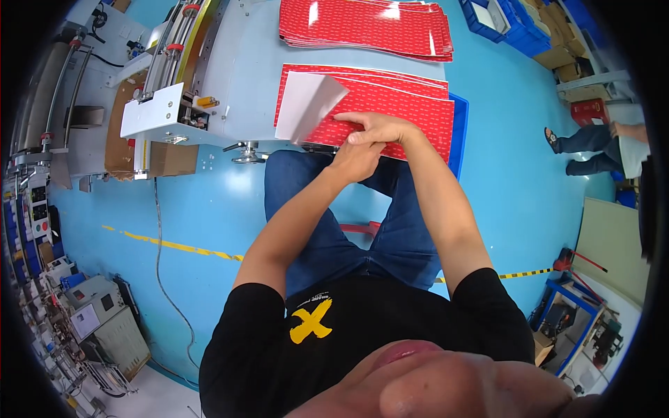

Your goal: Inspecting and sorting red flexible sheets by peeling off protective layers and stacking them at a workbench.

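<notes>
A stack of red printed sheets (pixel 411 115) lies in front of me on the near end of a pale work surface. At its left end a whitish flap (pixel 306 104) curls up over the red face, blurred along its lower edge; whether it is a sheet's back or a separate liner, I cannot tell. My right hand (pixel 383 130) is over the top sheet, index finger stretched left toward the flap and thumb apart from it. Just below, my left hand (pixel 357 160) crosses under my right at the stack's front edge. Its fingers are partly hidden.
Another stack of glossy red sheets (pixel 366 28) lies farther back. A machine with rollers (pixel 167 115) stands at the left. A blue bin (pixel 458 132) shows beside the near stack. Blue crates (pixel 509 28) are at the far right, where another person (pixel 606 153) is partly visible.
</notes>
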The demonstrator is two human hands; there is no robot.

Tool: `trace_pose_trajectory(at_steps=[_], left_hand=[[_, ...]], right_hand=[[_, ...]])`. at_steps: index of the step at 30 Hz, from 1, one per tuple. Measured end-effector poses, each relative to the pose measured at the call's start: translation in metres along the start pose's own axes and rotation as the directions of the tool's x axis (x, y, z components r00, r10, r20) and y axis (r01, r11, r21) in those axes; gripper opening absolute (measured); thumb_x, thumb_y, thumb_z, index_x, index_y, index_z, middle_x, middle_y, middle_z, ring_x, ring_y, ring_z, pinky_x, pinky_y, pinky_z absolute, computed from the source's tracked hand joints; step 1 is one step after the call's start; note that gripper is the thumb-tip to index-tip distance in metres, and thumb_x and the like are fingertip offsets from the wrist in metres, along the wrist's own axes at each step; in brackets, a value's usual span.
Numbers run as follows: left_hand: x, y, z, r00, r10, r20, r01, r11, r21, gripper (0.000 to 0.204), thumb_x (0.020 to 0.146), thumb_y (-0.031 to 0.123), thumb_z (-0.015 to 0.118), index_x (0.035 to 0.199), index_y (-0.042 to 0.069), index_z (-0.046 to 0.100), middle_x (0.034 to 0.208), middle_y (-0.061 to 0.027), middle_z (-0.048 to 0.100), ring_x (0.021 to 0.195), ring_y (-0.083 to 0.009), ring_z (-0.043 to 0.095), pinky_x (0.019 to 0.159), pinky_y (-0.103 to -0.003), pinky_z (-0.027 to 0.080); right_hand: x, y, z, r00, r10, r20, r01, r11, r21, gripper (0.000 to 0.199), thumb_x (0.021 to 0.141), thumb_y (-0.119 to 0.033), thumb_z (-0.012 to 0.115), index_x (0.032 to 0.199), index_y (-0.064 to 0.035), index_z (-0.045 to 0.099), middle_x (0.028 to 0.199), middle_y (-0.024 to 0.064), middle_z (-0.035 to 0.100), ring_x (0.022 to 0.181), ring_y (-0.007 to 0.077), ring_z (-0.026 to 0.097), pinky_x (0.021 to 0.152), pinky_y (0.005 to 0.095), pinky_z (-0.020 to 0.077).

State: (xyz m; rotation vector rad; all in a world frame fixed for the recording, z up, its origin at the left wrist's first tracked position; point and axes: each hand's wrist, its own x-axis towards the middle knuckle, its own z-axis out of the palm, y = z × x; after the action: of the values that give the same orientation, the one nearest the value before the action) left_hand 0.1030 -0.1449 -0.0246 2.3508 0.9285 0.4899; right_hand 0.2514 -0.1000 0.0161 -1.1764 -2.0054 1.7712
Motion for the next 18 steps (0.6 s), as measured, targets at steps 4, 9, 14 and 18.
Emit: trace_pose_trajectory(at_steps=[4, 9, 14, 18], left_hand=[[-0.001, -0.022, -0.018, 1.0, 0.017, -0.021, -0.012, 0.976, 0.216, 0.037, 0.088, 0.021, 0.061, 0.121, 0.004, 0.062, 0.124, -0.021, 0.06, 0.121, -0.037, 0.053, 0.101, -0.052, 0.042], [-0.019, -0.069, -0.043, 0.957, -0.097, -0.272, 0.199, 0.904, 0.379, 0.063, 0.087, 0.044, 0.065, 0.137, 0.009, 0.052, 0.146, -0.0212, 0.044, 0.137, -0.0397, 0.037, 0.113, -0.056, 0.026], [-0.032, -0.095, -0.061, 0.908, -0.238, -0.345, 0.384, 0.803, 0.455, 0.082, 0.083, 0.061, 0.064, 0.146, 0.013, 0.042, 0.153, -0.0271, 0.029, 0.14, -0.0499, 0.028, 0.11, -0.066, 0.023], [-0.028, -0.085, -0.065, 0.873, -0.4, -0.28, 0.488, 0.722, 0.49, 0.099, 0.078, 0.075, 0.059, 0.152, 0.015, 0.032, 0.155, -0.0332, 0.019, 0.141, -0.056, 0.02, 0.108, -0.071, 0.019]], right_hand=[[0.01, 0.016, 0.001, 0.932, 0.117, -0.342, -0.024, 0.964, 0.264, 0.061, 0.089, -0.036, 0.07, 0.136, -0.0008, 0.052, 0.126, 0.02, 0.062, 0.118, 0.0244, 0.059, 0.101, 0.0357, 0.0455], [0.01, 0.036, 0.0, 0.797, 0.317, -0.514, -0.02, 0.865, 0.502, 0.021, 0.095, -0.016, 0.065, 0.109, -0.0008, 0.066, 0.084, 0.0052, 0.07, 0.073, 0.0095, 0.065, 0.067, 0.0219, 0.0532], [0.011, 0.024, -0.002, 0.789, 0.351, -0.504, -0.133, 0.899, 0.418, 0.017, 0.095, -0.017, 0.065, 0.104, -0.0033, 0.066, 0.079, 0.0024, 0.068, 0.068, 0.0076, 0.064, 0.061, 0.0217, 0.0519], [-0.008, 0.016, 0.003, 0.82, 0.169, -0.546, 0.069, 0.919, 0.387, 0.018, 0.096, -0.017, 0.064, 0.108, -0.0036, 0.066, 0.083, 0.0012, 0.068, 0.071, 0.0062, 0.06, 0.062, 0.0216, 0.0499]])
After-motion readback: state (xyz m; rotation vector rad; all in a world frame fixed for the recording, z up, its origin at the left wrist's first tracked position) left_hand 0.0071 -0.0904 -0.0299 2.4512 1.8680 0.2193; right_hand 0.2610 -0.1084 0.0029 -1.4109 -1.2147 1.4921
